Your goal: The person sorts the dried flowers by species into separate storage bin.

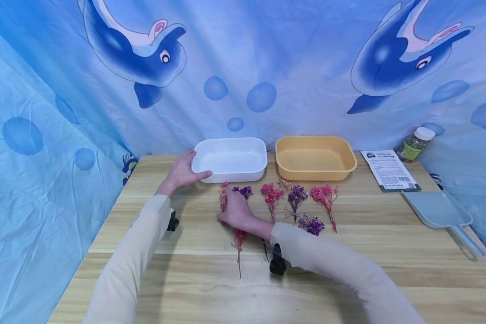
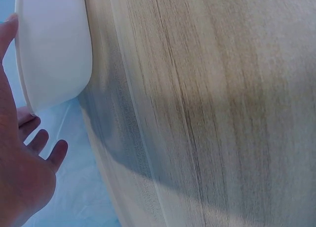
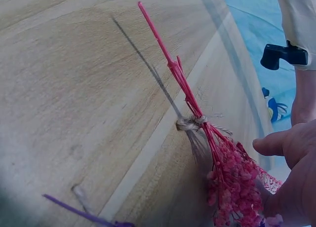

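Note:
My left hand [image 1: 183, 173] grips the left end of a white plastic basin [image 1: 243, 177], thumb on its near rim. In the left wrist view, that basin [image 2: 54, 44] has fingers around its end. My right hand [image 1: 240, 212] holds a pink dried-flower bunch between thumb and fingers; pink blossoms [image 1: 223, 195] show beside the fingers. In the right wrist view, a pink bunch [image 3: 232, 177] tied with twine lies beneath the hand, its stem casting a separate shadow. Purple blossoms [image 1: 244, 192] peek out behind the hand, whose fingertips are partly hidden.
A yellow basin [image 1: 316, 175] stands right of the white one. Several pink bunches [image 1: 272, 194] and purple bunches [image 1: 297, 195] lie before them. Farther right are a paper packet [image 1: 390, 168], a lidded jar [image 1: 415, 144] and a blue dustpan [image 1: 439, 209]. A curtain [image 1: 235, 67] hangs behind.

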Demonstrator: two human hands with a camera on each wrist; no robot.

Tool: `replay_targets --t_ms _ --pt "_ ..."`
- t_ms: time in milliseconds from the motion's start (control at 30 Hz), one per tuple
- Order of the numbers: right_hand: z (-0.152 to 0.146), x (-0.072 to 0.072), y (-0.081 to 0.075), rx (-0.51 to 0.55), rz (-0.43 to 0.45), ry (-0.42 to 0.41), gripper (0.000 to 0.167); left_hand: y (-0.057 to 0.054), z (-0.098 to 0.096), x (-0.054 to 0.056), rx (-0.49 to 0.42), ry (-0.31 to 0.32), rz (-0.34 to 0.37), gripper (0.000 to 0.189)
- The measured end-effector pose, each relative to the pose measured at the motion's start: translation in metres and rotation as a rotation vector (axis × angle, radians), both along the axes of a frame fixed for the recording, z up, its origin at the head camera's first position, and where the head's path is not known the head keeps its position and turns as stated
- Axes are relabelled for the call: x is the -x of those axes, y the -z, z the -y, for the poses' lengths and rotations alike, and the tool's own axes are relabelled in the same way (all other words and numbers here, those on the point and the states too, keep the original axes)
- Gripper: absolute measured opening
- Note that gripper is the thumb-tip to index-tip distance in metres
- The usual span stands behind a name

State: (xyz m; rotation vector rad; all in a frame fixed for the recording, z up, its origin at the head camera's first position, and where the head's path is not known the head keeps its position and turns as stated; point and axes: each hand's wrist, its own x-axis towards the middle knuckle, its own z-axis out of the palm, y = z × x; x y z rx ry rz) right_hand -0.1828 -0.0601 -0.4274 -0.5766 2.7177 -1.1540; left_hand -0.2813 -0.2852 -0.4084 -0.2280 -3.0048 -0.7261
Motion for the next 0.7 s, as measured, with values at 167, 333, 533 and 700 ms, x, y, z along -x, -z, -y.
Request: replay_targets --t_ms 167,333,533,700 --pt "0.0047 -0.0001 0.0041 -0.013 -0.006 0.017 0.086 0.0001 -0.0004 -0.0009 0.001 -0.005 -0.002 0.105" --pt "0.0077 0.0004 0.0078 -0.041 -0.007 0.026 0.086 0.0004 -0.0002 -0.0019 -0.004 -0.008 -0.005 0.105" --pt "0.0092 0.001 0.0088 -0.065 -0.013 0.032 0.082 -0.0004 -0.0012 -0.0027 -0.009 -0.004 -0.016 0.103" --pt "0.0079 0.0005 0.0063 -0.04 -0.024 0.02 0.074 -0.0014 -0.0012 -0.0033 -0.021 -0.007 -0.016 0.104"
